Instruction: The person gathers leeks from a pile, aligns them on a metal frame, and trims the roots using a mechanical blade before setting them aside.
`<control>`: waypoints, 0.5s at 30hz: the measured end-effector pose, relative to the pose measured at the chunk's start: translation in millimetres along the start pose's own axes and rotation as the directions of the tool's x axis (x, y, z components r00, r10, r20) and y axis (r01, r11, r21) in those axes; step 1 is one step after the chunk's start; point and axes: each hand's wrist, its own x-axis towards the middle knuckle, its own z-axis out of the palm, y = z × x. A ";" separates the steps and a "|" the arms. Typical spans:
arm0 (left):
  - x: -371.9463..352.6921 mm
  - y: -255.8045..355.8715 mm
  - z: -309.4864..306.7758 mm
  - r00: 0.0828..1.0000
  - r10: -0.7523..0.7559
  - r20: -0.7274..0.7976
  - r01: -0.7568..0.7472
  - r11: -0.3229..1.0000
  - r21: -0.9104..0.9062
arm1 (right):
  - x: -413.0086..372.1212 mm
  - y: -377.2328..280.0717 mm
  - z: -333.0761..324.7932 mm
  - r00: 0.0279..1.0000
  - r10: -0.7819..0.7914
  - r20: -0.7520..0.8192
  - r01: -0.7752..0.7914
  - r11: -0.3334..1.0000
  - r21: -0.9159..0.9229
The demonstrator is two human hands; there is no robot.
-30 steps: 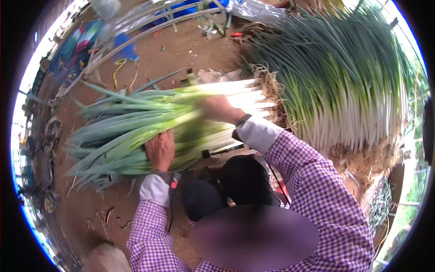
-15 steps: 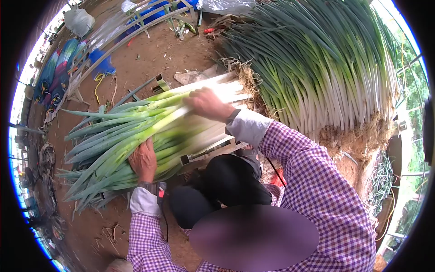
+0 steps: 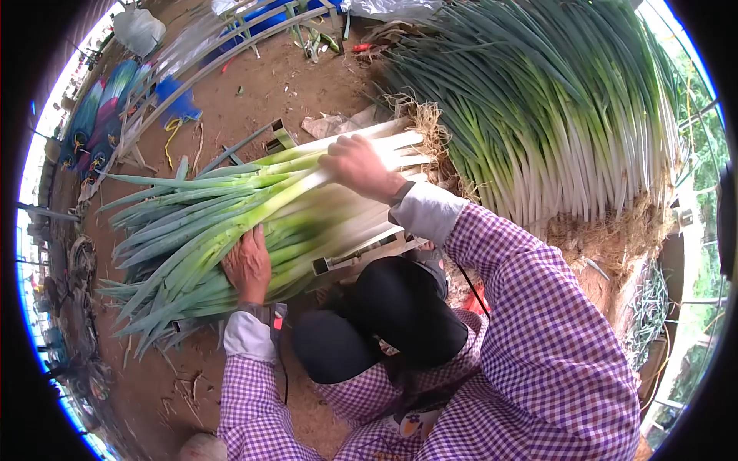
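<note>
A thick bundle of long green onions (image 3: 223,201) lies across a low metal frame (image 3: 361,257) in front of my knees, leaves to the left and white stalks with roots to the right. My right hand (image 3: 361,167) is closed around stalks on the upper side of the bundle, near their pale part. Lower down, my left hand (image 3: 247,265) grips the green leaves along the near side; some fingertips are hidden among them. Stalks between the two hands look blurred.
A large pile of green onions (image 3: 538,115) with roots toward me stands at the right. Colourful bundles (image 3: 100,115) lie at the far left by a pale curved rack (image 3: 146,107). Blue plastic (image 3: 175,100) and scraps are on the dirt floor (image 3: 284,84).
Both hands keep their places on the green onions, with only a slight shift. The whole view has moved a little, and more of my lap shows now.
</note>
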 end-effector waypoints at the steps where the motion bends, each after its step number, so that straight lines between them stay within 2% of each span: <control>1: -0.1 -0.5 0.5 1.000 0.007 -0.009 -0.007 1.000 0.000 | 0.5 -1.7 -2.2 1.000 0.000 0.016 0.000 1.000 -0.017; 4: 0.7 -0.9 2.9 0.999 0.009 -0.033 -0.009 1.000 0.005 | -3.1 -17.2 -19.4 0.999 0.006 -0.051 -0.010 0.996 -0.087; 5: 0.0 -1.3 2.8 0.997 -0.036 0.069 0.034 0.999 0.030 | -3.5 -25.6 -27.8 0.997 0.018 -0.070 -0.025 0.994 -0.105; 7: -2.1 -3.4 0.9 0.956 -0.131 0.262 0.109 0.989 0.095 | -16.4 -41.0 -32.2 0.995 0.102 0.022 -0.100 0.992 -0.076; 10: -24.4 -30.6 28.2 0.930 0.085 0.359 -0.184 0.950 0.251 | -55.4 -53.1 -17.5 0.991 0.109 0.074 -0.106 0.993 -0.045; 12: -25.4 -35.5 37.8 0.945 0.097 0.311 -0.182 0.949 0.256 | -65.4 -43.0 -10.6 0.997 0.043 0.058 -0.044 0.999 0.012; 15: -19.2 -34.6 31.2 0.951 0.285 0.122 -0.309 0.890 0.335 | -59.2 -28.8 -8.8 0.997 -0.036 0.064 0.035 0.999 0.009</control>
